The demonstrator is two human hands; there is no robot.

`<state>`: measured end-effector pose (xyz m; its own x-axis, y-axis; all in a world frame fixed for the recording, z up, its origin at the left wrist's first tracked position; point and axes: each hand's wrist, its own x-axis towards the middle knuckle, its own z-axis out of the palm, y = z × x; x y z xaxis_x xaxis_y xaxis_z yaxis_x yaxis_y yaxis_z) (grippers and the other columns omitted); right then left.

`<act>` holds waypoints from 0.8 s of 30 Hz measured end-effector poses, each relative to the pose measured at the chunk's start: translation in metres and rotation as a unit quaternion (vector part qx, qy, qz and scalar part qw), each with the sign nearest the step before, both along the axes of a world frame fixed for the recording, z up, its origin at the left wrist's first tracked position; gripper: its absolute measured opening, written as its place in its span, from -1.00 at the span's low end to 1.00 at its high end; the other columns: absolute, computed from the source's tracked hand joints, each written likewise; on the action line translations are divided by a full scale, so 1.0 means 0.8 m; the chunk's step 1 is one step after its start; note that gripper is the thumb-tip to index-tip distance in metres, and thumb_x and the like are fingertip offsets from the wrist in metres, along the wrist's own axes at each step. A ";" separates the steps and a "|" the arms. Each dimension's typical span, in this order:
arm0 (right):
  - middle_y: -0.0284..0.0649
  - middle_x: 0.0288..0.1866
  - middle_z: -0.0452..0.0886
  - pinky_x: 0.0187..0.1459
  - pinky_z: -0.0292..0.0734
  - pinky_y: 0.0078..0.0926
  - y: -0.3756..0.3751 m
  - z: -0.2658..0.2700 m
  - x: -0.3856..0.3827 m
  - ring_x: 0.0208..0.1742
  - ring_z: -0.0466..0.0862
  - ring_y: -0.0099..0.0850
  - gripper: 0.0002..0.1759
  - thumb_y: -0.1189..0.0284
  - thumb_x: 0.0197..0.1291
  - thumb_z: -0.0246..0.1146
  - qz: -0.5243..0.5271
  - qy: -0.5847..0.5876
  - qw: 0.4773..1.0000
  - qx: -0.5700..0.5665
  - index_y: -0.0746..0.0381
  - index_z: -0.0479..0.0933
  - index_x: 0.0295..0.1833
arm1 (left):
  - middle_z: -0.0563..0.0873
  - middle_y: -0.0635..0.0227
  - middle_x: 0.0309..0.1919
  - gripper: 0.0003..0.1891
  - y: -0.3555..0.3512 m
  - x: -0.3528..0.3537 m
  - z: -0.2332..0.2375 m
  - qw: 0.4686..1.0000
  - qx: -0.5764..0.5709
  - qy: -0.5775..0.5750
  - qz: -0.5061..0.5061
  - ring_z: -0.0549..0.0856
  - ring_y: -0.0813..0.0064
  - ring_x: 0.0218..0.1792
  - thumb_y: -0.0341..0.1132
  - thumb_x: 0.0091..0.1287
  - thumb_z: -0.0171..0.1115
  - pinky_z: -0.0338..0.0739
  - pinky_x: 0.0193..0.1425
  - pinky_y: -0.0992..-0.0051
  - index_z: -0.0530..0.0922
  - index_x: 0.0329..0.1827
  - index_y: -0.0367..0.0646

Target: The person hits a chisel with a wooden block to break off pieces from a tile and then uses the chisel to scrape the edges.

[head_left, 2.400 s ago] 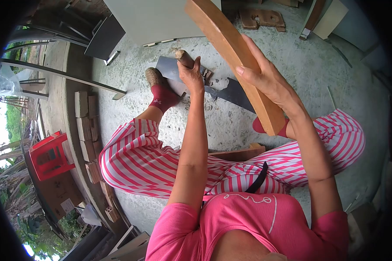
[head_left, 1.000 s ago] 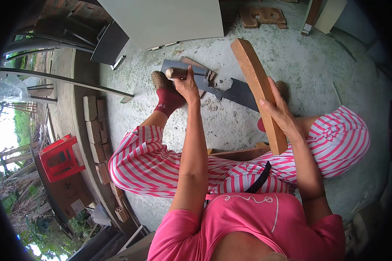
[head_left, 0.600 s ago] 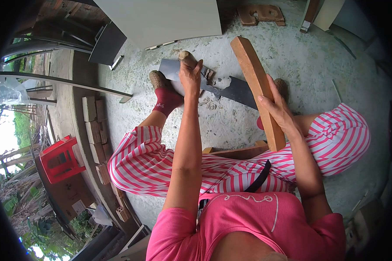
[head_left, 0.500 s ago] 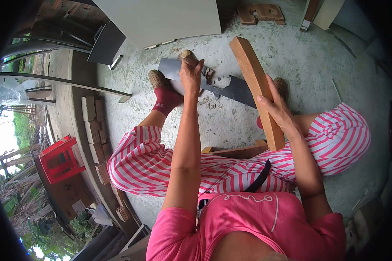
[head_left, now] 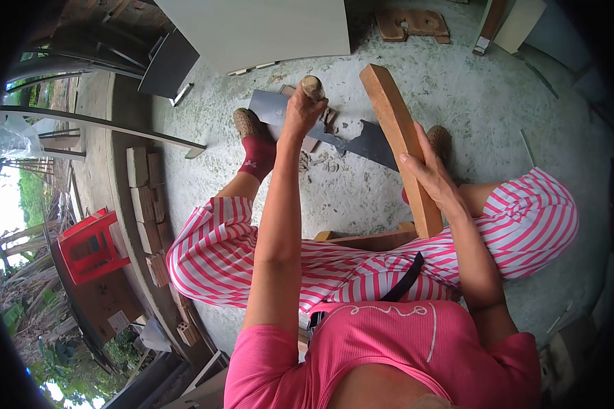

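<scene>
My left hand (head_left: 301, 114) is closed around a tool's wooden handle (head_left: 312, 86), whose round end points up; the tool's working end is hidden. Under and beside this hand lies a dark grey sheet (head_left: 370, 144) on the floor, with a ragged, broken middle and small fragments around it. My right hand (head_left: 432, 176) grips a long, slightly curved wooden beam (head_left: 391, 112) from its right side, thumb on the top face. The beam slants from the floor area toward my lap, its lower end by the striped trousers.
A large pale panel (head_left: 259, 31) stands at the top. A cut-out wooden piece (head_left: 412, 25) lies behind the beam. At left are stacked bricks (head_left: 143, 203), a red plastic stool (head_left: 92, 247) and a long metal bar (head_left: 102, 123). Another wooden piece (head_left: 372, 240) lies before my lap.
My left hand has risen slightly and tilted with the handle, which moved to the right. The beam and my right hand have barely shifted.
</scene>
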<state>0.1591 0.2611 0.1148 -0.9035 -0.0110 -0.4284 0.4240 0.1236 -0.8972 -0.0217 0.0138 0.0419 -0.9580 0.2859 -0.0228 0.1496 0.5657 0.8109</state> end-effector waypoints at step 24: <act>0.09 0.45 0.16 0.34 0.25 -0.27 -0.008 0.152 -0.097 0.40 0.29 -0.10 0.00 0.09 0.04 0.25 -0.089 0.368 0.923 0.073 0.13 -0.08 0.52 | 0.65 -0.05 -0.27 -0.61 0.052 0.005 -0.019 0.997 -0.057 0.056 -0.002 0.62 -0.10 -0.18 -0.31 0.07 0.35 0.48 -0.14 0.16 0.40 -0.09 -0.19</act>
<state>0.0814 0.2550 0.2363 -0.9322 0.1741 0.3173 -0.2691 0.2528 -0.9294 -0.0179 0.0554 0.0266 -0.9552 0.2916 0.0517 0.2382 0.6528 0.7191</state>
